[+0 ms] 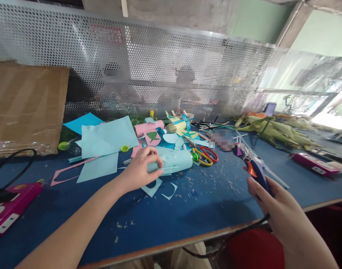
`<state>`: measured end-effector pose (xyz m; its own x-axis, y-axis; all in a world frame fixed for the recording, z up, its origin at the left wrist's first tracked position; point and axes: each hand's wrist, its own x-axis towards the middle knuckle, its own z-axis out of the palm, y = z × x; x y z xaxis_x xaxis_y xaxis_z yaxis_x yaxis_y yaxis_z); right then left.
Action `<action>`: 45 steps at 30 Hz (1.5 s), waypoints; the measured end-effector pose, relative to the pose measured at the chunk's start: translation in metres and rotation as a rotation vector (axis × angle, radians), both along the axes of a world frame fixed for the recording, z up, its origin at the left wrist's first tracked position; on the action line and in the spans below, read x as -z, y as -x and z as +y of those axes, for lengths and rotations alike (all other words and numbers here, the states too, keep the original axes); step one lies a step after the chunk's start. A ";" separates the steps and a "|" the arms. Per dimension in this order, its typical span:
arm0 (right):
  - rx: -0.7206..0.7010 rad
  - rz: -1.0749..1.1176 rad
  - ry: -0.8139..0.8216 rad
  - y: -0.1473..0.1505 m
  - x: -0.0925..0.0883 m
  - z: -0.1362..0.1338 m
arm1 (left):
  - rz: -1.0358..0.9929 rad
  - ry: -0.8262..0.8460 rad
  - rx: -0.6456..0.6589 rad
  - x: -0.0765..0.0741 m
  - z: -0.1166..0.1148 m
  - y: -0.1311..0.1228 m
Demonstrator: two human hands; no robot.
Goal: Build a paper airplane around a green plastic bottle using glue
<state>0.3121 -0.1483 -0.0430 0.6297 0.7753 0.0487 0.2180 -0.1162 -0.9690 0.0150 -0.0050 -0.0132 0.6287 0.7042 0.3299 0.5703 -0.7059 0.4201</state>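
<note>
A plastic bottle wrapped in light blue paper (178,160) lies on its side, its green cap (195,156) pointing right. My left hand (147,166) curls over the bottle's left end, thumb and fingers gripping it. To the right, above the table, my right hand (271,194) is wrapped around a dark blue glue gun (257,175) with an orange trigger. Its nozzle points up and to the left, and its cord trails down past the table edge. Red-handled and yellow-handled scissors (208,156) lie just beyond the bottle cap. Light blue paper scraps (152,188) lie in front of the bottle.
Light blue sheets (109,138) and a pink-wrapped bottle (150,128) lie behind. Corn husks (280,130) and a magenta power strip (315,164) are at right, another magenta power strip (16,205) at left. Cardboard (27,108) leans against a perforated metal screen (159,56); people sit beyond it.
</note>
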 end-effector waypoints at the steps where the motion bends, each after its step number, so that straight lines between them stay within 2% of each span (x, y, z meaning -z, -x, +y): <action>1: -0.018 0.106 -0.016 0.006 -0.001 -0.001 | -0.002 0.015 -0.005 -0.001 0.000 0.000; 4: 0.005 0.420 -0.095 0.019 -0.001 -0.003 | -0.015 0.071 -0.016 -0.002 -0.001 0.001; 6: -0.039 0.484 -0.152 0.027 0.001 -0.003 | -0.037 0.109 -0.009 -0.003 0.000 0.001; 8: -0.160 0.475 -0.166 0.037 0.002 -0.004 | -0.074 0.136 0.002 -0.003 0.000 0.002; 13: -0.391 0.348 -0.013 0.068 0.003 -0.011 | -0.131 0.164 0.007 -0.004 0.001 0.002; 16: -0.443 0.236 0.052 0.083 0.010 -0.013 | -0.114 0.173 0.008 -0.007 0.000 0.002; 20: -0.521 0.047 0.062 0.091 0.021 -0.010 | -0.098 0.197 0.017 -0.009 -0.001 0.002; 23: -0.585 0.011 0.070 0.094 0.021 -0.009 | -0.082 0.209 0.018 -0.009 0.000 0.003; 27: -0.591 0.027 0.081 0.099 0.015 -0.014 | -0.081 0.209 0.015 -0.008 0.001 0.004; 30: -0.595 -0.025 0.081 0.103 0.019 -0.017 | -0.083 0.213 0.023 -0.008 0.002 0.004; 34: -0.610 -0.192 0.015 0.108 0.037 -0.016 | -0.084 0.232 0.019 -0.008 0.002 0.003; 38: -0.585 -0.453 -0.114 0.111 0.053 -0.014 | -0.081 0.254 -0.001 -0.008 0.002 0.003; 41: -0.556 -0.596 -0.150 0.114 0.054 -0.012 | -0.087 0.264 -0.007 -0.006 0.002 0.002; 45: -0.548 -0.679 -0.162 0.119 0.047 -0.007 | -0.098 0.264 -0.006 -0.005 0.002 0.002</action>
<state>0.1931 -0.1554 -0.0898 -0.0325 0.9106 0.4120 0.7364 0.3005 -0.6061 0.0128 -0.0026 -0.0079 0.5979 0.7777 0.1940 0.5218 -0.5614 0.6423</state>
